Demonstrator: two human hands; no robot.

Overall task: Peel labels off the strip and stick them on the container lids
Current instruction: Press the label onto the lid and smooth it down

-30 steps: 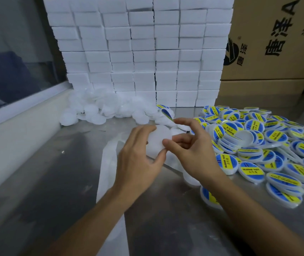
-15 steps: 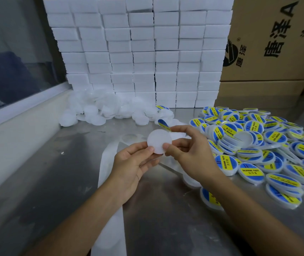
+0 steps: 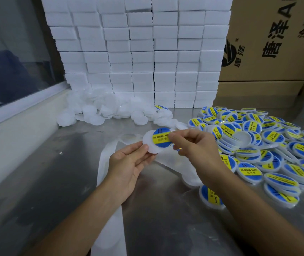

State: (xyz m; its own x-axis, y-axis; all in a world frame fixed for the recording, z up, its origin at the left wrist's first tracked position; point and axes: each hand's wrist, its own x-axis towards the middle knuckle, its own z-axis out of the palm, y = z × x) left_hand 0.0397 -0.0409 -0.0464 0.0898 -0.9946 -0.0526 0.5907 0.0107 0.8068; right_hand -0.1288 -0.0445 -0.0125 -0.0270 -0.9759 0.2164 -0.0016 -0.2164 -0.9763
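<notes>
Fingers (image 3: 143, 151) of the left hand (image 3: 129, 167) pinch the lower edge of a white lid (image 3: 150, 145), holding it above the desk (image 3: 36, 182). Right hand (image 3: 193, 146) fingertips pinch a blue-and-yellow round label (image 3: 162, 137) that lies against the lid's upper right part. Emptied backing strip (image 3: 108, 209) trails across the desk beneath both hands. Labelled lids (image 3: 269, 152) are heaped at the right, plain white lids (image 3: 101, 109) piled at the back before stacked white blocks (image 3: 138, 52).

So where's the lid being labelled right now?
Centre of the head view, above the steel table: the lid is pinched in the left hand, right hand pressing its label.
</notes>
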